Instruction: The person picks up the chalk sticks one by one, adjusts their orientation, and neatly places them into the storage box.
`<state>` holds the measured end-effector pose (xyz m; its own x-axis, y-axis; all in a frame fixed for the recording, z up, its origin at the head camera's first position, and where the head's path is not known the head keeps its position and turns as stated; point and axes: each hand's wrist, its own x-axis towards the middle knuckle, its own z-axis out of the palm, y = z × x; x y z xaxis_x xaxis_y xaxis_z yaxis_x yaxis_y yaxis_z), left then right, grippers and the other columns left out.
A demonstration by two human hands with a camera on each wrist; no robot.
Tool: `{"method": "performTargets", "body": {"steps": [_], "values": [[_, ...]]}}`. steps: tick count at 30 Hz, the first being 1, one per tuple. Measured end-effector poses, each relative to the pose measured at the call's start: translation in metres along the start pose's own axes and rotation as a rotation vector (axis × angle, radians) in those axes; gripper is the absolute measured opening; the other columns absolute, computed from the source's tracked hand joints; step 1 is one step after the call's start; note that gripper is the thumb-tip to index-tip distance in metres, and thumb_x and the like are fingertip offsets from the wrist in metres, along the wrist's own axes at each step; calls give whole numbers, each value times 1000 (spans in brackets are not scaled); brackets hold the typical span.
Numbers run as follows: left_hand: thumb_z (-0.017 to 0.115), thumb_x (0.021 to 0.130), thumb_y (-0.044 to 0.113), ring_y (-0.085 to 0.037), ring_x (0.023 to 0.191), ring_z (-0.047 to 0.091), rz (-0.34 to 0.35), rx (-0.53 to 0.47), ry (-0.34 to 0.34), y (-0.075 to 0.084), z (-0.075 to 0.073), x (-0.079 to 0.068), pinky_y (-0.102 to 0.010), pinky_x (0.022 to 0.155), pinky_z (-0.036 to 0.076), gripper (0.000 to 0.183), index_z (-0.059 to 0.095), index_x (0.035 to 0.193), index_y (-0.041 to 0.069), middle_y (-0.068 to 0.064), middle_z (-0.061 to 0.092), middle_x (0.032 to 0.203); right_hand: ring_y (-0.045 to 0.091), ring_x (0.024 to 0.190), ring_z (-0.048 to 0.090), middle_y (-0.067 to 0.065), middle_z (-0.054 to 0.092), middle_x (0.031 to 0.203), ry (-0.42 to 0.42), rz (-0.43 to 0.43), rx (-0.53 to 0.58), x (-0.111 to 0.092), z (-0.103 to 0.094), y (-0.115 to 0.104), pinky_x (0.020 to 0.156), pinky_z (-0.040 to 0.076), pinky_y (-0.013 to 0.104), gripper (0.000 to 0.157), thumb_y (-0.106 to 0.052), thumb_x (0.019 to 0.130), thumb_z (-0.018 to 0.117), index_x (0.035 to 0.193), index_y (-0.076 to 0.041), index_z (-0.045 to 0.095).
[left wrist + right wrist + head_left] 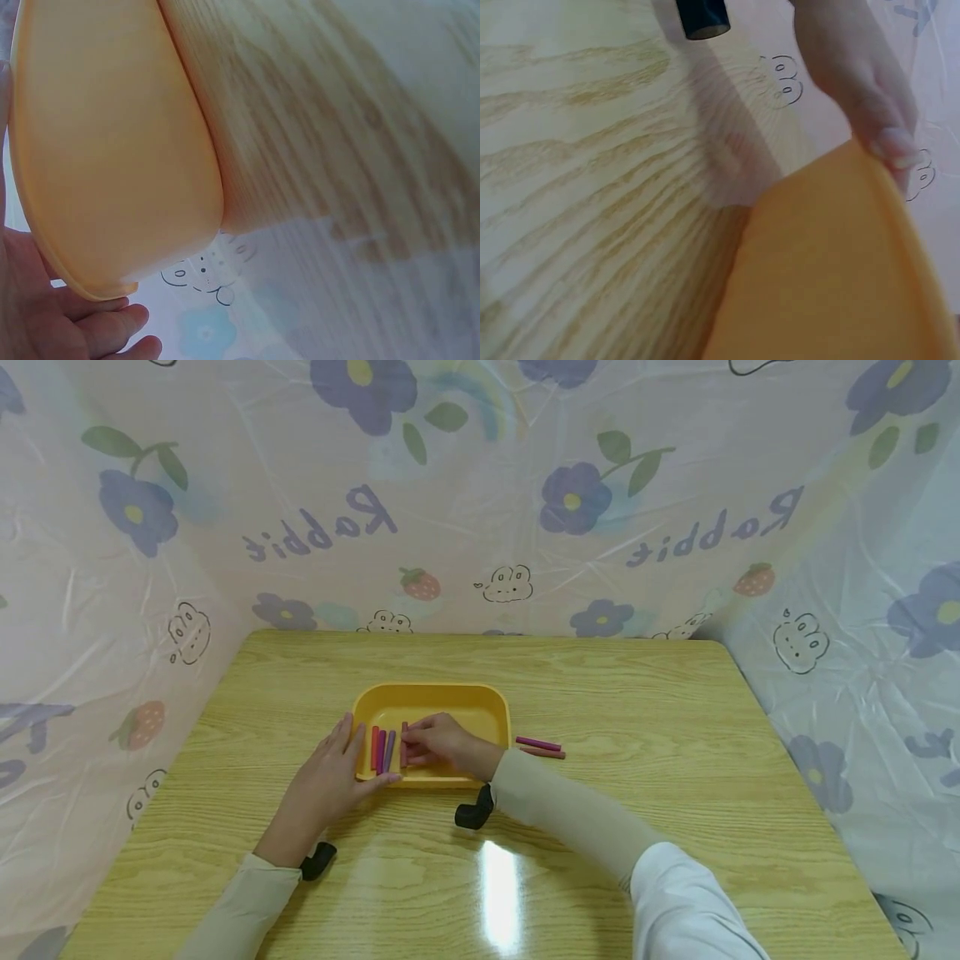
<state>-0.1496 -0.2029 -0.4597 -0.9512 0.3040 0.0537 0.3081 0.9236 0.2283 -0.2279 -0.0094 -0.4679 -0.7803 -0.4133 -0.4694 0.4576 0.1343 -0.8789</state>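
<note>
Inside the yellow tray (pixel 450 782), my right hand (pixel 450 743) pinches a reddish-brown crayon-like stick (pixel 404 756) that stands lengthwise front to back. Left of it lie a red stick (pixel 374 747), a magenta stick (pixel 381 752) and a purple-grey stick (pixel 389 751), side by side. My left hand (pixel 333 777) holds the tray's left front corner, fingers along the left side and thumb at the front rim. In the left wrist view, its fingertips (pixel 112 330) bend around the tray's rim. The right wrist view shows the thumb (pixel 892 146) on the rim, while the right fingers are out of sight.
A magenta stick (pixel 538 744) and a brownish stick (pixel 543 753) lie on the wooden table (pixel 637 710) right of the tray. Black wrist mounts (pixel 474 812) sit under both wrists. A patterned cloth (pixel 480 510) hangs behind the table and along its sides.
</note>
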Motion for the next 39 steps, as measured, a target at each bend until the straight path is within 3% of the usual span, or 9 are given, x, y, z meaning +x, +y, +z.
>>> {"method": "performTargets", "body": {"steps": [9,22,30,39], "values": [[40,77,79,-40,135,20,6,-3,18,1,0,0,-54,105,26,107,31,142,-5,-27,14,149,23,74,68,15,67,85,21,-6,4,4,4,5,67,56,33,18,-11,92,59,102,4,64],[41,77,78,-40,136,19,-6,-7,3,1,0,-1,-54,105,25,107,30,143,-4,-27,13,150,23,71,68,13,68,80,54,-39,-87,3,7,7,64,56,33,15,-8,91,61,96,4,66],[44,77,77,-42,134,23,17,-15,37,1,0,-1,-55,103,29,105,33,141,-5,-29,15,148,24,70,68,15,68,80,48,-59,-84,5,7,9,65,56,33,13,-7,90,61,95,4,65],[47,77,75,-42,134,23,19,-12,30,1,1,0,-55,103,28,104,32,141,-7,-29,15,149,25,70,68,15,68,79,47,-78,-106,5,7,10,65,56,34,14,-7,90,62,95,5,66]]}}
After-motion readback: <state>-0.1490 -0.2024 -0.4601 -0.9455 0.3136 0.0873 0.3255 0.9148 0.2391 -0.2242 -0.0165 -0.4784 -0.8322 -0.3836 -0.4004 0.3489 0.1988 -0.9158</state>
